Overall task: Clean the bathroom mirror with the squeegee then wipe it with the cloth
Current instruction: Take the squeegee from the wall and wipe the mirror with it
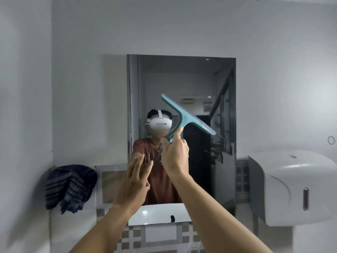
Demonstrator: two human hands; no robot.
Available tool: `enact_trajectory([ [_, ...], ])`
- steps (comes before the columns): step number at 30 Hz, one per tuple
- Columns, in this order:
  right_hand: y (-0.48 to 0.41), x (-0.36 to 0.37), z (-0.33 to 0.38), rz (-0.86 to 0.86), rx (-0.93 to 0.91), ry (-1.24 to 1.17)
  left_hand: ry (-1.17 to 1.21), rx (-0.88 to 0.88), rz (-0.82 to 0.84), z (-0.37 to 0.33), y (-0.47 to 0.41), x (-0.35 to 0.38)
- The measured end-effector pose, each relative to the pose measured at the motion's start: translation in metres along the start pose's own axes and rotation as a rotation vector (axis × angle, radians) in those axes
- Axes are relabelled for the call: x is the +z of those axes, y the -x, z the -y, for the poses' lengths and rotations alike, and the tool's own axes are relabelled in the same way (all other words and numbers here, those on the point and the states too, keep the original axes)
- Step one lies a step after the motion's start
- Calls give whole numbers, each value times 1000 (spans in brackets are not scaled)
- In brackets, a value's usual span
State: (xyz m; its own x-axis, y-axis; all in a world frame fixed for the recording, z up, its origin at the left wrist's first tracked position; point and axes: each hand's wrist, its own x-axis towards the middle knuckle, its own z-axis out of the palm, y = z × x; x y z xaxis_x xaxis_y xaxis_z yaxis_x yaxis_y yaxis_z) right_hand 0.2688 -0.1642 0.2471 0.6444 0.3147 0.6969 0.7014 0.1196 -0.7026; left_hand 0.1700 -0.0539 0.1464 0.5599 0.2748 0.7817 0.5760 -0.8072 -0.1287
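A rectangular mirror [182, 79] hangs on the white wall ahead. My right hand [175, 156] grips the handle of a teal squeegee [186, 115], whose blade is tilted, high at the left and low at the right, in front of the glass. Whether the blade touches the glass cannot be told. My left hand [135, 181] is raised with flat, spread fingers near the mirror's lower left part and holds nothing. A dark blue striped cloth [70, 187] hangs on the wall to the left of the mirror.
A white paper dispenser [295, 187] sticks out from the wall at the right. Below the mirror runs a strip of checkered tiles [127, 234]. The mirror reflects a person with a headset, a white sink and a doorway.
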Motion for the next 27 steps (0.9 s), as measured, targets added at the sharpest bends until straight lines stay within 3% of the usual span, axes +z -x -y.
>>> enact_trajectory([
  [12, 25, 24, -3, 135, -250, 327, -109, 46, 1, 14, 13, 14],
  [27, -9, -64, -30, 189, -485, 834, 7, 11, -2, 21, 13, 14],
])
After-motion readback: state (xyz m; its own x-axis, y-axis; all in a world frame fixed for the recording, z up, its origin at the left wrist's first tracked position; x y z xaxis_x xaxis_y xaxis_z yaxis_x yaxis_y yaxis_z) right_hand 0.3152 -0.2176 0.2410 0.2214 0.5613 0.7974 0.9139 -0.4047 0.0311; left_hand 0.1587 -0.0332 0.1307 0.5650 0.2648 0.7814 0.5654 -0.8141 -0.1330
